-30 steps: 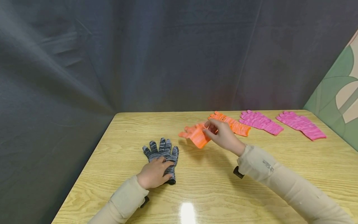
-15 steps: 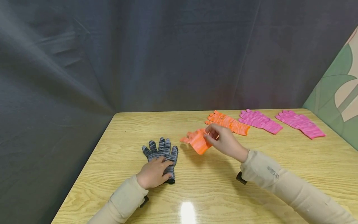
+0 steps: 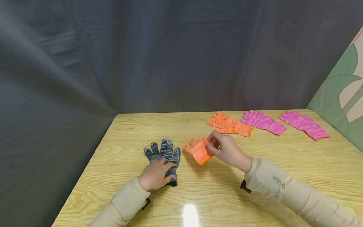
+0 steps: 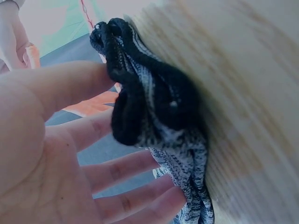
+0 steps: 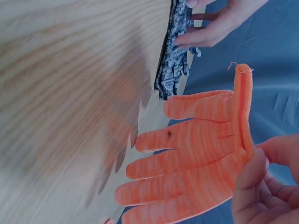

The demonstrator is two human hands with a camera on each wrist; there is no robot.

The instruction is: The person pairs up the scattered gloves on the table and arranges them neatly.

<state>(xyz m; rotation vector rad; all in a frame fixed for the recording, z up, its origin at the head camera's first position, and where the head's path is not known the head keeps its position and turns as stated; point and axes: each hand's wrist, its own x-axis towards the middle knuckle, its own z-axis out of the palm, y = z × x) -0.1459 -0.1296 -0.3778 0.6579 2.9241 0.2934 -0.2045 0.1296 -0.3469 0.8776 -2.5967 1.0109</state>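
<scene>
My left hand (image 3: 157, 175) rests on a black-and-grey knit glove (image 3: 165, 153) that lies flat on the table, its fingers pointing away. In the left wrist view the fingers (image 4: 124, 168) are fairly straight against the fabric, near the black cuff (image 4: 175, 93). Pinched by the cuff between thumb and fingers of my right hand (image 3: 228, 149) is an orange knit glove (image 5: 191, 154). It hangs just above the table, to the right of the grey glove, and a small dark spot marks one finger.
A second orange glove (image 3: 231, 124) lies flat farther back. Right of it lie two pink gloves (image 3: 263, 122) (image 3: 304, 125). Behind the wooden table (image 3: 136, 126) hangs a dark curtain (image 3: 181, 56), with a green patterned surface (image 3: 337, 91) at the right.
The right hand has brought the held orange glove nearer to me, away from the other orange glove, which now shows more fully. The left hand has stayed on the grey glove.
</scene>
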